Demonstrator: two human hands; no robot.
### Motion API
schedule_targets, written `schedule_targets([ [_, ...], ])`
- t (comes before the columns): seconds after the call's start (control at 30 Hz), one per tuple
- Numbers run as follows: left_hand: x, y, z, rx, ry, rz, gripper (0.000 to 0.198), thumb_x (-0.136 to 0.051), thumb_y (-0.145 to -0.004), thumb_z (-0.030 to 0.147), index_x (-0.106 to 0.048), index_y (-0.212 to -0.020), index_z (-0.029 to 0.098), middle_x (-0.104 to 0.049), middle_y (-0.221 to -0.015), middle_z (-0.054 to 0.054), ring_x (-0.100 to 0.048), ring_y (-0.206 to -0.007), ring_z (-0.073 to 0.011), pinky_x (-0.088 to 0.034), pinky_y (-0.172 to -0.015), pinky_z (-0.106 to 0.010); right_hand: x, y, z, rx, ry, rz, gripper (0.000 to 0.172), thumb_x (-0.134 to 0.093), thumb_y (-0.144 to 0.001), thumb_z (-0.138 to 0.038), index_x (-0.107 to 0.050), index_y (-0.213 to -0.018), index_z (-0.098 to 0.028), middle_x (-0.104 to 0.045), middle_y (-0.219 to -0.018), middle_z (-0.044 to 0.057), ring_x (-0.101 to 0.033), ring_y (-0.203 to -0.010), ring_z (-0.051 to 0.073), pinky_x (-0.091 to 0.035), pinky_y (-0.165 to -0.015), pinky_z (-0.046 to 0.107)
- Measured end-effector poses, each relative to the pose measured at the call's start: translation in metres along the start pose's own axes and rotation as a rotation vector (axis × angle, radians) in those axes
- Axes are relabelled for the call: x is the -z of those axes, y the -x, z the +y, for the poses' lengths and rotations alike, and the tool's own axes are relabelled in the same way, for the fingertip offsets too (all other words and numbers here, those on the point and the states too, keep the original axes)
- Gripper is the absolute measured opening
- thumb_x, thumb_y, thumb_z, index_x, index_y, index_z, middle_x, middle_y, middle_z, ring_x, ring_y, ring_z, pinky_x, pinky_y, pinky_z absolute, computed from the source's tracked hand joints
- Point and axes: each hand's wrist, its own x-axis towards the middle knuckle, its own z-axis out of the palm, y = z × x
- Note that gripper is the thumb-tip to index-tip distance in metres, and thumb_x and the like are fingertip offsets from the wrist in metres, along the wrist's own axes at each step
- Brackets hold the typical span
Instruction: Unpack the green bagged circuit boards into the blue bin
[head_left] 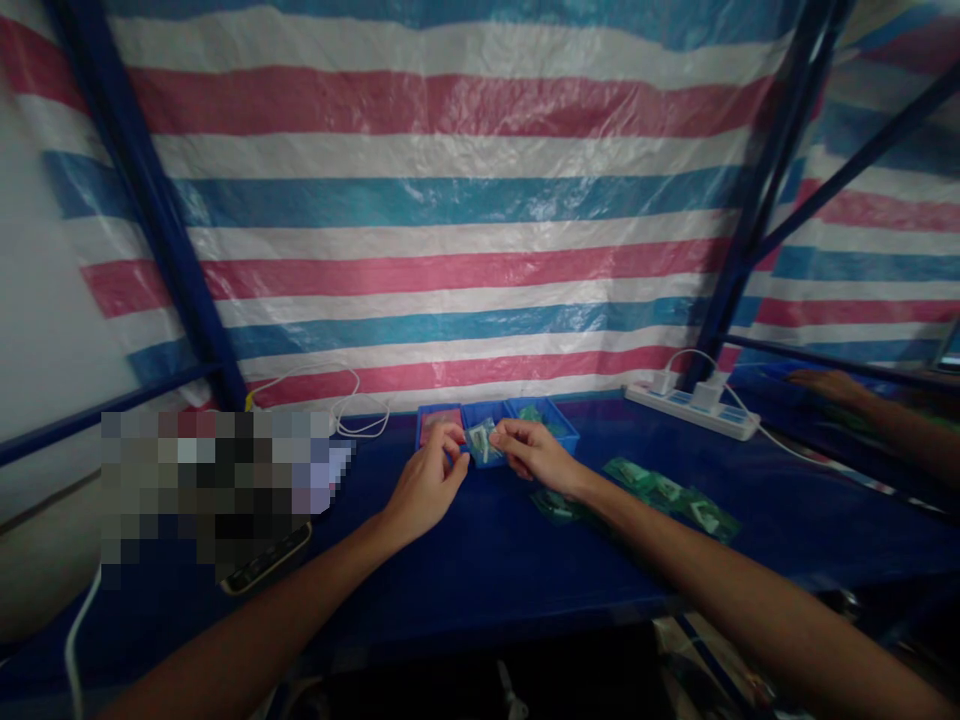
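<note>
Pinched between the thumb and fingers of my right hand (536, 452) is a small clear plastic packet (481, 441) with a pale, partly green content that I cannot make out. My left hand (427, 482) is just left of the packet, its fingers curved and apart, holding nothing. Right behind both hands are blue trays (571, 440) set side by side. Pink-red pieces (442, 418) lie in the left tray, and green packets (531, 413) in the right one. The packet and my hands partly cover the middle tray.
Several green packets (667, 492) lie in a row under and beyond my right forearm. A white power strip (690, 412) with plugs sits at the back right. White cables (364, 415) and a blurred-out area are at left. A co-worker's hand (829, 385) shows at far right.
</note>
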Motion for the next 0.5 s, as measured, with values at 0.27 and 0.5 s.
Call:
schedule_targets([
  [0.27, 0.004, 0.002, 0.007, -0.132, -0.109, -0.031, 0.039, -0.074, -0.091, 0.028, -0.057, -0.127, 0.028, -0.057, -0.117, -0.004, -0.058, -0.090, -0.0175, -0.052, -0.084, -0.033, 0.001, 0.002, -0.006, -0.104, -0.167, -0.065, 0.040, -0.080, -0.083, -0.054, -0.061, -0.082, -0.018, -0.049, -0.050, -0.009, -0.036, -0.039, 0.005, -0.025, -0.040, 0.019],
  [0.5, 0.006, 0.000, 0.015, -0.155, -0.082, -0.029, 0.017, -0.058, -0.103, 0.033, -0.064, -0.116, 0.024, -0.062, -0.113, -0.006, -0.061, -0.096, -0.0197, -0.048, -0.085, -0.031, 0.001, 0.004, -0.007, -0.194, -0.243, -0.142, 0.044, -0.076, -0.086, -0.057, -0.062, -0.079, -0.016, -0.050, -0.058, -0.007, -0.033, -0.040, 0.004, -0.020, -0.039, 0.019],
])
